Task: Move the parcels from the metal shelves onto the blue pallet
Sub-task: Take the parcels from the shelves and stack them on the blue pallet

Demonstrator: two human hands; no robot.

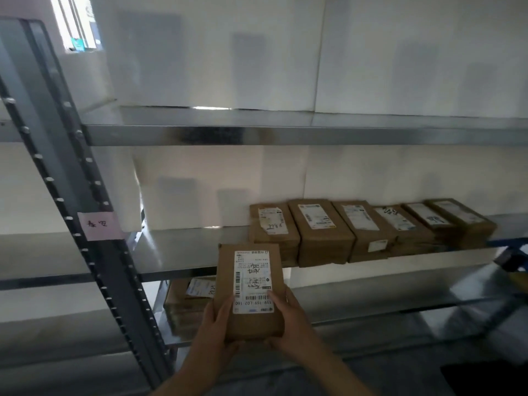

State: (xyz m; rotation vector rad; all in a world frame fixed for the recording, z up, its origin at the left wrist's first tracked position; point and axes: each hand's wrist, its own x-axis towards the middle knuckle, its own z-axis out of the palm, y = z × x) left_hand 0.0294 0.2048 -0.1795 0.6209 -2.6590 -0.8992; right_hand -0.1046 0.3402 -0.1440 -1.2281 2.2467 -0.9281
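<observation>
Low in the middle of the view, the fingers [275,300] of both hands are curled round the near end of one parcel [251,324]. The left hand [215,327] grips its left edge and the right hand [290,324] its right edge. Each thumb lies on top; the other fingers are hidden beneath. The parcel is a flat brown carton with a white label [253,281] facing up, the print upside down to the camera. It is held level in front of the shelves, its far end overlapping the front of the middle shelf [177,252]; whether it touches that shelf cannot be told.

Just beyond its far right corner, on the middle shelf, a row [320,232] of six like cartons lies side by side, labels up, each touching the next. The row runs off to the right along the shelf, and the front ends of the nearest cartons reach past the shelf's lip. On the lower shelf [371,298], to the left of the held parcel, a stack [183,307] of brown cartons with a label on top is partly hidden by the parcel and the left hand.

The upper shelf [257,132] is bare metal. White panels [214,52] line the back of both upper levels. At the left a grey upright [51,115] with bolts slants through the view, and a pink note [98,225] with handwriting sticks to it, level with the middle shelf. A window [77,24] shows at the top left.
</observation>
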